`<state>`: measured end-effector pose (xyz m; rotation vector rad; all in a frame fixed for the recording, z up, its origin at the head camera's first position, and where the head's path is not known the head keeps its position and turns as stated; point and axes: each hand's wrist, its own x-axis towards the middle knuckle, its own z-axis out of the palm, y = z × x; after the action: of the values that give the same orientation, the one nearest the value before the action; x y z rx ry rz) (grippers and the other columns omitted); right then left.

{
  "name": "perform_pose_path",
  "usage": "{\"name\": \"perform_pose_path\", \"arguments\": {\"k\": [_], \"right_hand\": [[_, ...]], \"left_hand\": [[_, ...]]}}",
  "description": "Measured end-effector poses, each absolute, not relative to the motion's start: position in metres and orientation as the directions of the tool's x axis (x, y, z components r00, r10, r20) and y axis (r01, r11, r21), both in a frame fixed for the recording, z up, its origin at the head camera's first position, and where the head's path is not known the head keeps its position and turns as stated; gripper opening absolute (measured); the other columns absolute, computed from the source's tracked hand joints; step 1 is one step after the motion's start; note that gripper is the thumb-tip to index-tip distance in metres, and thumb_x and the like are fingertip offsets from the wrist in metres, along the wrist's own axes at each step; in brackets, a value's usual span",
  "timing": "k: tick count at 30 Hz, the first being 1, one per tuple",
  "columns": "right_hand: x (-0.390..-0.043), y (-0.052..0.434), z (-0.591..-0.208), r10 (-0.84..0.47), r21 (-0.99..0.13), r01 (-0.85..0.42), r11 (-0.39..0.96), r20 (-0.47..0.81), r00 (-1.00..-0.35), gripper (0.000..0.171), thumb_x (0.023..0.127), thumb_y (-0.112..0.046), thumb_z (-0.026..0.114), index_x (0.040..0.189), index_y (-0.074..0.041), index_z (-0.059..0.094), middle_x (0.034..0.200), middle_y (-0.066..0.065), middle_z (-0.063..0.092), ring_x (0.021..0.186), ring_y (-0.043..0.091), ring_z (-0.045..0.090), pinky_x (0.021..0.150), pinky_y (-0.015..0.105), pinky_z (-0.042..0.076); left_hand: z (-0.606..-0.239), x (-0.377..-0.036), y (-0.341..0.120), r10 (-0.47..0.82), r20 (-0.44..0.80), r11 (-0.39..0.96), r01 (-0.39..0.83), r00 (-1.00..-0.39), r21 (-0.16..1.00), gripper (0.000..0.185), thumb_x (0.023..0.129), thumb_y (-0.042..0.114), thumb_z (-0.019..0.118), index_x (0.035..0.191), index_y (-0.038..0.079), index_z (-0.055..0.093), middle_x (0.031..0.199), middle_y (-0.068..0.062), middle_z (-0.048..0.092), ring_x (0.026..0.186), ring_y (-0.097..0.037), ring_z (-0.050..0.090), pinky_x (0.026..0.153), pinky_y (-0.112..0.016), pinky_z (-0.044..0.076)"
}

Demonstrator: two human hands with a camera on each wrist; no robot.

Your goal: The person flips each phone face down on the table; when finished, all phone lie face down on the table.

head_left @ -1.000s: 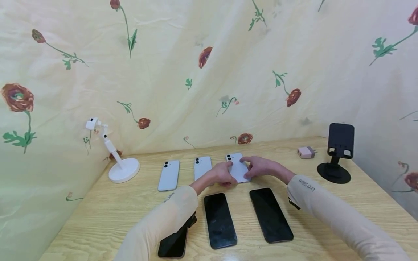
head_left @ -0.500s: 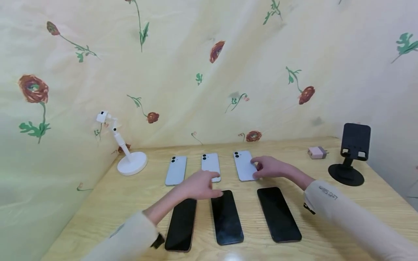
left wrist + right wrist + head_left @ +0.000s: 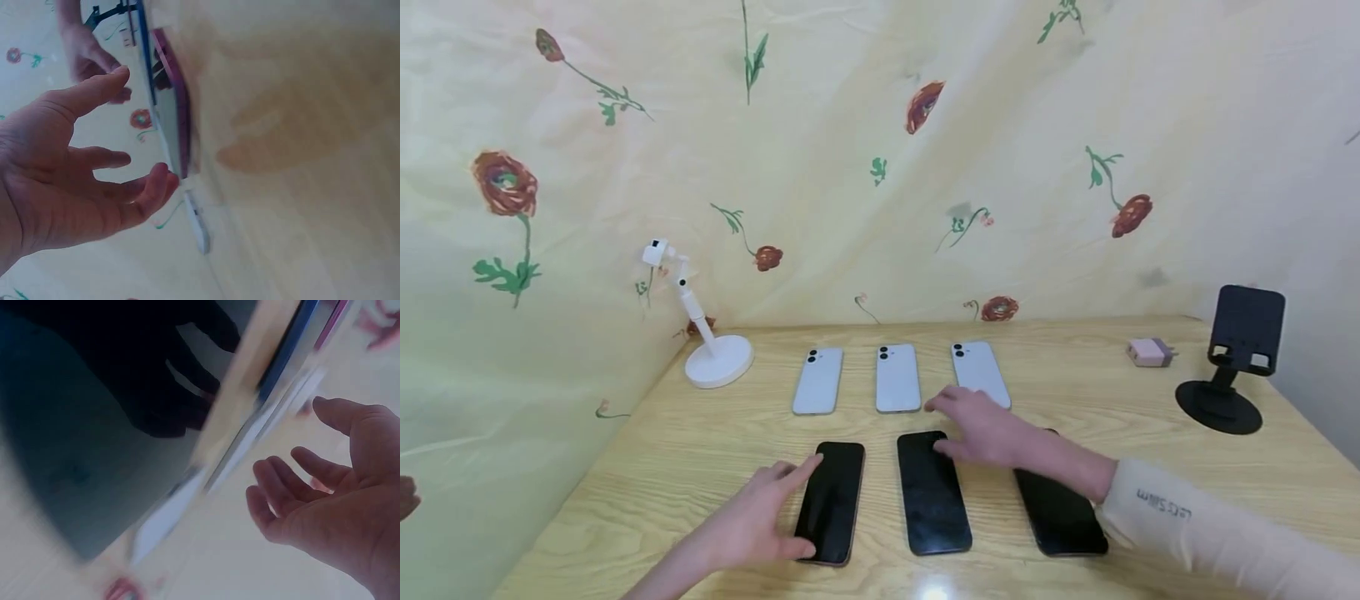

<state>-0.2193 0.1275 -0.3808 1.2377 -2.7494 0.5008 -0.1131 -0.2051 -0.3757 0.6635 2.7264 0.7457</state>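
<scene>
My left hand (image 3: 760, 517) is at the left edge of the left black phone (image 3: 833, 500), thumb and fingers spread along its side. In the left wrist view the same hand (image 3: 81, 169) has loosely bent fingers with nothing between them. My right hand (image 3: 981, 425) hovers by the top of the middle black phone (image 3: 934, 504), fingers relaxed and holding nothing. Its forearm partly covers the right black phone (image 3: 1060, 517). Behind lie three pale phones, camera side up: a left one (image 3: 818, 382), a middle one (image 3: 898, 379) and a right one (image 3: 981, 373), partly hidden by the right hand.
At the back left of the wooden table (image 3: 662, 467) stands a white stand (image 3: 718, 362) with a round base. A black phone stand (image 3: 1247, 329) is at the right, beside a pink charger plug (image 3: 1148, 352). A flowered cloth (image 3: 820, 150) hangs behind.
My left hand has left the right pale phone and come back to the left black phone. My right hand has let go of the right pale phone and moved toward me and left.
</scene>
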Motion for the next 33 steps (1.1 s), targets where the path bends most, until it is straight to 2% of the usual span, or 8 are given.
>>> {"name": "perform_pose_path", "arguments": {"k": [4, 6, 11, 14, 24, 33], "right_hand": [[-0.193, 0.094, -0.383, -0.786, -0.192, -0.788, 0.585, 0.106, -0.610, 0.058, 0.090, -0.030, 0.076, 0.134, 0.001, 0.057, 0.128, 0.019, 0.059, 0.117, 0.036, 0.056, 0.095, 0.057, 0.042], [-0.184, 0.081, -0.385, -0.799, -0.171, -0.793, 0.585, 0.043, -0.600, 0.067, 0.089, -0.038, 0.076, 0.140, 0.000, 0.052, 0.134, 0.019, 0.056, 0.123, 0.036, 0.052, 0.098, 0.057, 0.039], [-0.173, 0.055, -0.388, -0.787, -0.097, -0.781, 0.616, -0.048, -0.615, 0.089, 0.084, -0.056, 0.074, 0.150, -0.006, 0.042, 0.141, 0.018, 0.050, 0.130, 0.036, 0.044, 0.102, 0.056, 0.034], [-0.173, 0.047, -0.391, -0.775, -0.068, -0.772, 0.632, -0.062, -0.629, 0.095, 0.081, -0.065, 0.073, 0.151, -0.009, 0.040, 0.139, 0.019, 0.050, 0.132, 0.039, 0.042, 0.103, 0.057, 0.032], [-0.178, 0.036, -0.396, -0.767, -0.002, -0.770, 0.638, -0.097, -0.635, 0.103, 0.077, -0.078, 0.064, 0.154, -0.015, 0.038, 0.138, 0.015, 0.051, 0.131, 0.039, 0.042, 0.103, 0.056, 0.030], [-0.177, 0.032, -0.401, -0.772, -0.018, -0.773, 0.634, -0.066, -0.632, 0.099, 0.078, -0.076, 0.066, 0.150, -0.012, 0.045, 0.141, 0.017, 0.051, 0.129, 0.038, 0.044, 0.103, 0.056, 0.031]], "left_hand": [[-0.389, -0.109, -0.212, 0.522, -0.104, 0.744, 0.392, -0.847, 0.541, 0.098, 0.080, 0.034, 0.086, 0.158, 0.011, 0.030, 0.139, -0.030, 0.045, 0.105, -0.034, 0.052, 0.079, -0.047, 0.051], [-0.393, -0.109, -0.212, 0.520, -0.107, 0.746, 0.389, -0.847, 0.540, 0.100, 0.079, 0.037, 0.086, 0.158, 0.012, 0.030, 0.141, -0.029, 0.044, 0.103, -0.031, 0.051, 0.077, -0.045, 0.050], [-0.397, -0.105, -0.208, 0.493, -0.091, 0.766, 0.382, -0.865, 0.517, 0.110, 0.071, 0.044, 0.090, 0.158, 0.013, 0.031, 0.147, -0.024, 0.039, 0.124, -0.041, 0.042, 0.086, -0.055, 0.048], [-0.400, -0.105, -0.206, 0.504, -0.061, 0.764, 0.412, -0.861, 0.497, 0.110, 0.071, 0.043, 0.091, 0.158, 0.013, 0.030, 0.149, -0.023, 0.036, 0.127, -0.042, 0.039, 0.088, -0.055, 0.047], [-0.403, -0.104, -0.202, 0.502, -0.060, 0.762, 0.409, -0.863, 0.502, 0.104, 0.073, 0.035, 0.090, 0.158, 0.018, 0.033, 0.151, -0.022, 0.031, 0.126, -0.041, 0.035, 0.088, -0.053, 0.047], [-0.404, -0.105, -0.199, 0.492, -0.078, 0.773, 0.394, -0.867, 0.497, 0.092, 0.075, 0.039, 0.089, 0.151, 0.011, 0.045, 0.148, -0.019, 0.035, 0.125, -0.039, 0.035, 0.090, -0.052, 0.046]]}}
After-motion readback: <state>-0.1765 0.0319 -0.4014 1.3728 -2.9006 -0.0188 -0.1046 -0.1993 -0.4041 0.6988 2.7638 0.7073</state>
